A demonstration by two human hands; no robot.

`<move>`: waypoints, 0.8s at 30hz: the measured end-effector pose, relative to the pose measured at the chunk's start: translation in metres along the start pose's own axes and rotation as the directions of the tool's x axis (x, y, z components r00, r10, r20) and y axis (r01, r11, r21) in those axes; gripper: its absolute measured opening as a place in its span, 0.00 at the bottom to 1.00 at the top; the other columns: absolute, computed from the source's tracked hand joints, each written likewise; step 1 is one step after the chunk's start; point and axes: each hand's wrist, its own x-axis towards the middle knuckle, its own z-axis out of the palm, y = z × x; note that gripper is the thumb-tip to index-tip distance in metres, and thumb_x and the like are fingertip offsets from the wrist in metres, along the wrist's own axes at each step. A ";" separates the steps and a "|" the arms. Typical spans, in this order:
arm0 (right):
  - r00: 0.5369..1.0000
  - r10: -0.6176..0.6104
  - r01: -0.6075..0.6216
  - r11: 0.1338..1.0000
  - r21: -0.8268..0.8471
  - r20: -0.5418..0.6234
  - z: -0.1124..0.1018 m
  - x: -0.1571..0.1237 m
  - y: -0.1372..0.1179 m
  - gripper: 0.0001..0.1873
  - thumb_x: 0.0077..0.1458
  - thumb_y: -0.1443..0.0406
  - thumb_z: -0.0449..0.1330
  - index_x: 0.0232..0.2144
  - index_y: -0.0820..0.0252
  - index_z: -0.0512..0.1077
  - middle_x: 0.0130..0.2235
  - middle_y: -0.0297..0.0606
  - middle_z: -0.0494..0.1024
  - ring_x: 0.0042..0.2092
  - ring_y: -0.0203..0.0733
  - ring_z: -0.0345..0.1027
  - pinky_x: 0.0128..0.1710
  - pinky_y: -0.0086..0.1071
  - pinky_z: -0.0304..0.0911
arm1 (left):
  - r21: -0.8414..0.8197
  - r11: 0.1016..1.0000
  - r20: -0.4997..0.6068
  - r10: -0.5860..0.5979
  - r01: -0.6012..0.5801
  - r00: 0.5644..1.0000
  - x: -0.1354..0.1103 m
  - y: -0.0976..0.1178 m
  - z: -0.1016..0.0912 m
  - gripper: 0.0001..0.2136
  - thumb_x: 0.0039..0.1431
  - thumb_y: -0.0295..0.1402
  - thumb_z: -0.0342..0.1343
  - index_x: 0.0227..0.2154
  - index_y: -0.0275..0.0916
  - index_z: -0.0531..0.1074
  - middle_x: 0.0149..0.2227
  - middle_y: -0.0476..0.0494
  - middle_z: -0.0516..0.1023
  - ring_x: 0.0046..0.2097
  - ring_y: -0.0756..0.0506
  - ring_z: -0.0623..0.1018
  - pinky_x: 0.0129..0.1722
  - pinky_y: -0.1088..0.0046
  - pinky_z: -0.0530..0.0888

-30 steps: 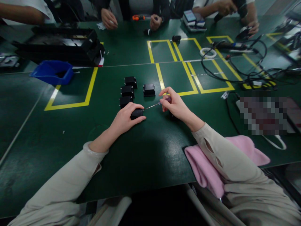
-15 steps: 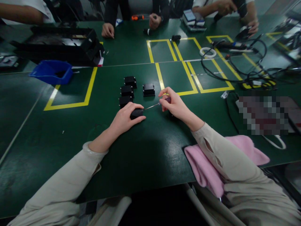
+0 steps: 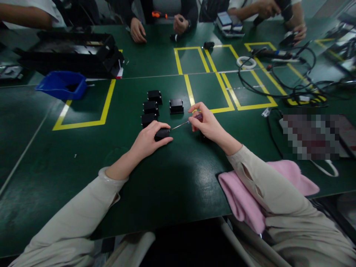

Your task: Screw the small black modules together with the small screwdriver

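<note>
Between the thumb and fingers of my left hand (image 3: 151,138) is a small black block-shaped part (image 3: 162,134), held down on the table. My right hand (image 3: 204,120) grips a screwdriver (image 3: 197,118) by its handle; the thin metal shaft slants left, its tip at the right end of the held part. Beyond my left hand, several like black parts stand in a column, among them a far one (image 3: 154,96), a middle one (image 3: 150,107) and a near one (image 3: 148,119). Another black part (image 3: 176,105) sits apart to their right. Something dark lies partly hidden under my right hand.
A blue bin (image 3: 62,85) and black trays (image 3: 69,53) stand at the left. Black cables (image 3: 278,79) and a white ring (image 3: 246,62) lie at the right. Under my right forearm is a pink cloth (image 3: 241,200). Co-workers' hands (image 3: 138,30) are across the table.
Both my hands, the held part and the screwdriver look nearly unmoved. Across the table, a co-worker's hand has shifted right and opened out, and the orange tool there has moved slightly.
</note>
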 end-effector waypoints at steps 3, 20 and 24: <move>1.000 0.007 -0.007 1.000 0.002 -0.008 0.000 0.001 -0.001 0.11 0.66 0.66 0.61 0.44 0.54 0.61 0.27 0.24 0.68 0.24 0.33 0.68 0.27 0.30 0.61 | 0.002 1.000 -0.008 0.017 -0.017 1.000 0.000 -0.001 0.001 0.18 0.67 0.46 0.61 0.53 0.41 0.73 0.52 0.39 0.78 0.53 0.36 0.78 0.54 0.58 0.74; 1.000 0.021 -0.021 0.999 0.047 0.000 0.002 0.002 0.000 0.07 0.70 0.60 0.58 0.41 0.54 0.63 0.19 0.20 0.64 0.21 0.32 0.65 0.25 0.28 0.60 | 0.008 1.000 -0.012 0.020 -0.020 1.000 0.000 0.000 0.000 0.17 0.67 0.44 0.61 0.53 0.41 0.73 0.51 0.40 0.78 0.52 0.37 0.78 0.54 0.58 0.74; 1.000 0.009 -0.009 0.999 0.038 0.012 0.001 0.002 0.001 0.06 0.70 0.62 0.57 0.42 0.54 0.62 0.20 0.19 0.63 0.21 0.32 0.65 0.25 0.28 0.60 | 0.009 1.000 -0.011 0.019 -0.019 1.000 0.000 -0.001 0.001 0.17 0.67 0.44 0.61 0.53 0.41 0.73 0.51 0.40 0.78 0.52 0.37 0.78 0.54 0.58 0.75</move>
